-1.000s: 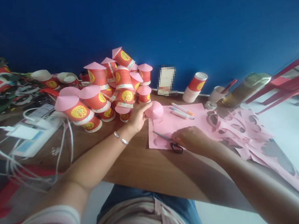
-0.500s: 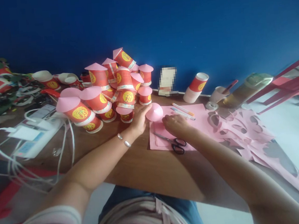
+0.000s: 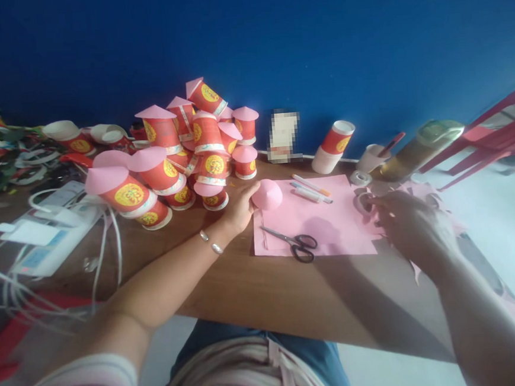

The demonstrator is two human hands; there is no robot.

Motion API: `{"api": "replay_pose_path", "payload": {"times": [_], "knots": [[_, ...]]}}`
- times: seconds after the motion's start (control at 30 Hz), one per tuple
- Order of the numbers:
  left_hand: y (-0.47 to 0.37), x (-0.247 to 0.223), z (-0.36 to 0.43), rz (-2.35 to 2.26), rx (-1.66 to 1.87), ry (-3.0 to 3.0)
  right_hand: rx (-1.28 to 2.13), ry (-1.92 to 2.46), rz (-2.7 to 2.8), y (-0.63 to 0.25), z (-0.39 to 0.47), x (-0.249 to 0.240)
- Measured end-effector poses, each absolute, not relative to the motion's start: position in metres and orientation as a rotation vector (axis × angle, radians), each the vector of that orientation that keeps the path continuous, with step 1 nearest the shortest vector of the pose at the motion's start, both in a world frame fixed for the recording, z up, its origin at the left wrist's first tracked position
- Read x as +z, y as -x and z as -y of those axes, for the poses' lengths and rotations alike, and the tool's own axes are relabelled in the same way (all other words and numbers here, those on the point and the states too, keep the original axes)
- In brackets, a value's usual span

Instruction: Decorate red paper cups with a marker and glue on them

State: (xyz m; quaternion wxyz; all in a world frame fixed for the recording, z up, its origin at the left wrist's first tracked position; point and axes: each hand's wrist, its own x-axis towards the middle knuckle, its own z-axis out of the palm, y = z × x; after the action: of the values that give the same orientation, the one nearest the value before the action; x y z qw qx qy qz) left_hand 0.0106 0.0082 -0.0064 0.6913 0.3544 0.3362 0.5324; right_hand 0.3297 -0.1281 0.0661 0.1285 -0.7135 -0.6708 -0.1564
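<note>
My left hand (image 3: 241, 211) is closed on the edge of a small pink paper cone (image 3: 267, 195), which sits over the left side of some pink paper sheets (image 3: 331, 220). Out to the right, my right hand (image 3: 414, 225) is blurred over a heap of pink paper scraps (image 3: 417, 187), close to a pinkish ring (image 3: 364, 203); its fingers are too smeared to show whether they grip anything. Black-handled scissors (image 3: 294, 240) lie across the sheets, below the cone. Several pens (image 3: 311, 190) rest on the upper part of the sheets.
Red paper cups with pink cone tops (image 3: 158, 129) are stacked at the back left. A white power strip (image 3: 55, 232) with cables lies further left. Along the back stand a red-and-white cup stack (image 3: 334, 146), a roll of tape (image 3: 360, 177) and a bottle (image 3: 423, 149).
My right hand has swung away from beside the cone to the scraps on the right, uncovering the middle of the sheets. My left hand still holds the cone in nearly the same place.
</note>
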Motion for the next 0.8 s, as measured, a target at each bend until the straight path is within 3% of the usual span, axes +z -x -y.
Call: {"api": "replay_pose_path", "payload": {"times": [0.17, 0.27, 0.53, 0.8], "knots": [[-0.018, -0.003, -0.002, -0.727, 1.118, -0.747, 0.825, 1.627, 1.59, -0.265, 0.096, 0.035], [-0.021, 0.002, 0.005, -0.672, 1.09, -0.744, 1.24, 1.442, 1.398, -0.232, 0.079, 0.026], [-0.014, 0.009, 0.007, -0.73, 0.951, -0.844, 1.48, 1.164, 1.193, -0.211, 0.06, 0.014], [-0.01, 0.004, 0.003, -0.797, 0.828, -0.954, 1.463, 1.166, 0.99, -0.218, 0.062, 0.01]]}}
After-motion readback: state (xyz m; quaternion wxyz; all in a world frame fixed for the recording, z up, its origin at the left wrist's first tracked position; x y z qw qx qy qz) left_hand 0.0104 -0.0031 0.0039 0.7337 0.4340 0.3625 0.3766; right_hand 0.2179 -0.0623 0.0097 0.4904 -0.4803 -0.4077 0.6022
